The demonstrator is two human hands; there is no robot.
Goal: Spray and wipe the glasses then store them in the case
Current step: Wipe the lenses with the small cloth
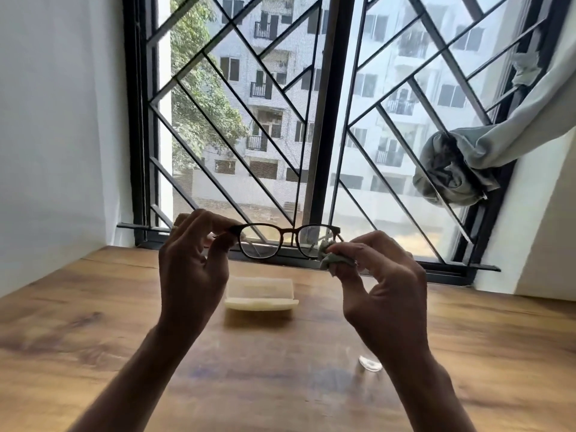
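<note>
Wooden table: one glasses, one case

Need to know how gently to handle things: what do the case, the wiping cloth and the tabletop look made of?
Case: pale cream, semi-matte, likely hard plastic. Cloth: soft grey-green fabric, bunched in the right hand, probably microfibre. Table: wood grain with slight sheen, either wood or laminate.

The glasses are raised above the table, in front of the window. The left hand is at their left end; the right hand with the cloth is at their right end. The open case lies on the table below, between the hands.
</note>
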